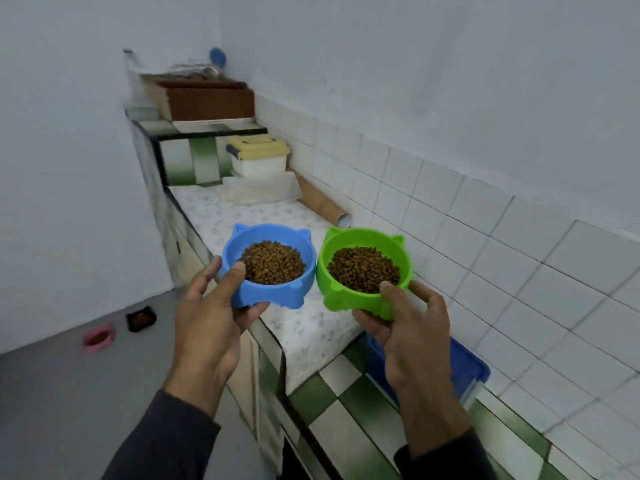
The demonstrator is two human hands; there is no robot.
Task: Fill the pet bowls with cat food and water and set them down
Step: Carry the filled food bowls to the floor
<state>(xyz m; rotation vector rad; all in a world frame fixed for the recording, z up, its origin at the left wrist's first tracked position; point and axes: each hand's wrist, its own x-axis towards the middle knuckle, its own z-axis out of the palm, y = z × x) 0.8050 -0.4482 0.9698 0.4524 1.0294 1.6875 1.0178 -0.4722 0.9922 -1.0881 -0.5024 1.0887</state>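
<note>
While each hand grips one, two kibble-filled bowls, blue bowl [273, 296], green bowl [341, 299]

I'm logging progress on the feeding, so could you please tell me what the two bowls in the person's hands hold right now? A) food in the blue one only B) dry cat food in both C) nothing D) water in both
B: the blue bowl in the left hand and the green bowl in the right hand each hold a heap of brown kibble.
</note>
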